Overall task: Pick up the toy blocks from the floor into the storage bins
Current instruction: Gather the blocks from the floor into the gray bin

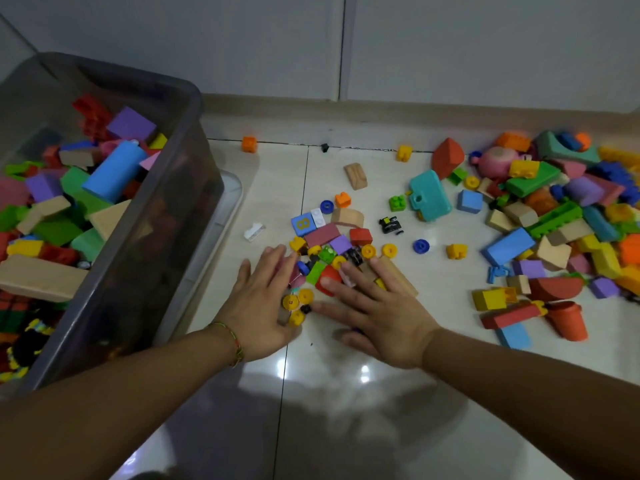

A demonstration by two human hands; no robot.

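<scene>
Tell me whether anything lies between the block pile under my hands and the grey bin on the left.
Nothing blocks it. Between the block pile and the grey bin lie only a small white piece and a pale flat lid at the bin's foot. Blocks must go over its wall.

Recorded on glossy tiled floor (346, 427): grey storage bin (156, 258) at left, white brick (254, 232) near it; small cluster of toy blocks (332, 244) at centre; teal piece (429, 195) farther right; large heap of blocks (554, 216) at far right; orange cup (568, 320) at heap's near edge.
</scene>
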